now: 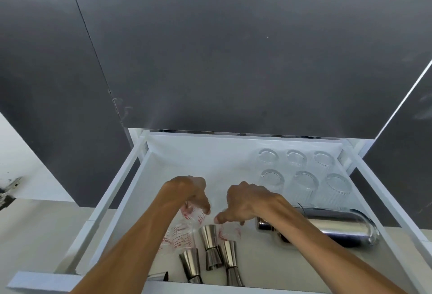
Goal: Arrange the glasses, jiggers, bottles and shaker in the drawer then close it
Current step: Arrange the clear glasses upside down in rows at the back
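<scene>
Steel jiggers (211, 247) are laid beside the shaker (327, 227) in the open drawer (131, 176), glasses (304, 172) grouped at the back. A clear measuring cup (194, 215) is gripped by the left hand (191, 190), another (230, 231) pinched by the right hand (245, 202), seemingly for neat rows

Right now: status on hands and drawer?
Left hand on red-marked clear measuring glass; right hand over another. White drawer open. Steel shaker lying beside.

The white drawer (140, 176) stands open. Six clear glasses (304, 172) stand upside down at two o'clock; the steel shaker (327, 226) lies sideways at four; steel jiggers (211, 249) and red-marked measuring cups (184, 235) lie at six.
</scene>
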